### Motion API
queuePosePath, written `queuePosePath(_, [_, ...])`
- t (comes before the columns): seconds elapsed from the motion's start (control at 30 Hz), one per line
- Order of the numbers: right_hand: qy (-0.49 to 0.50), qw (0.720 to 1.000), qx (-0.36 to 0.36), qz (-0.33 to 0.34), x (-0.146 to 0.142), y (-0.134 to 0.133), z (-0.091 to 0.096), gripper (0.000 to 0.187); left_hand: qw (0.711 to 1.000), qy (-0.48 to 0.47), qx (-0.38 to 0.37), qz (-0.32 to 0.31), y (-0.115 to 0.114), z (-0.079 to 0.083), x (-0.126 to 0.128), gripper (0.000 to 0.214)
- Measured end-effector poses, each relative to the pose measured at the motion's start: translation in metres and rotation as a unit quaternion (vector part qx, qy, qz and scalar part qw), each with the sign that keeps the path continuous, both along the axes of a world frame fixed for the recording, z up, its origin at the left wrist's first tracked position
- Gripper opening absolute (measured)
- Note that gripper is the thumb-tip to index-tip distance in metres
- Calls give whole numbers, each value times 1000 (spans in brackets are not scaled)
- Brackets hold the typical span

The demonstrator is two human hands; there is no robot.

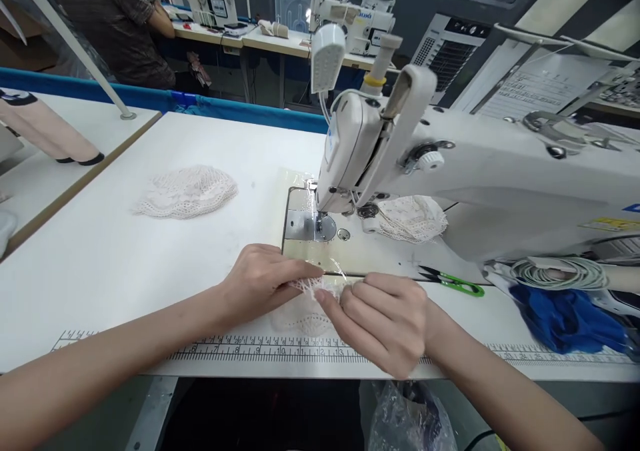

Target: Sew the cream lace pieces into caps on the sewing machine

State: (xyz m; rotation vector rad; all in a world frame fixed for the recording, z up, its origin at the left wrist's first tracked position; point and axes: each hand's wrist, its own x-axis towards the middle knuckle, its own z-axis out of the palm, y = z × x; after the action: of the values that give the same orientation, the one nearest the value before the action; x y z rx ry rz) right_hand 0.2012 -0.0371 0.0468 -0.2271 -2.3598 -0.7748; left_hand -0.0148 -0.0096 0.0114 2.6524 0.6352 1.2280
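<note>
Left hand (257, 279): thumb and fingers pinch a white lace piece (309, 323). Right hand (385, 314): fingers curled, thumb pinching the same piece. The lace sits between the sewing machine (480, 154) and the printed ruler (237, 350). Scissors (463, 286) lie near the right hand.

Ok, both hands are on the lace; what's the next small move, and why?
I'd probably ease the lace piece forward toward the presser foot, since the left hand and right hand both grip it, yet it lies on the near side of the metal plate, short of the foot.
</note>
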Motion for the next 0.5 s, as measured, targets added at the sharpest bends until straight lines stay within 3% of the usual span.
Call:
queuePosePath(0.07, [-1,999,-49,3,1,-14,16,4,997,6,-77,-18,-10,15,0,17])
queuePosePath(0.13, [10,983,-182,-26,3,-26,29,14,973,40,-222,-45,-20,32,1,14])
queuePosePath(0.2, [16,937,-346,-53,4,-28,33,20,923,102,-365,-60,-25,43,3,13])
queuePosePath(0.23, [39,905,-417,-67,4,-25,30,18,905,128,-401,-55,-23,45,5,12])
queuePosePath(0.3, [95,847,-517,-80,4,-10,13,13,900,174,-399,-11,-15,39,9,12])
queuePosePath(0.33, [105,833,-534,-100,4,0,0,12,908,196,-370,29,-8,33,11,14])
queuePosePath(0.43, [139,809,-552,-146,5,30,-35,15,915,251,-280,147,10,11,15,13])
queuePosePath(0.5, [163,795,-557,-175,5,43,-49,16,916,262,-225,202,16,1,15,30])
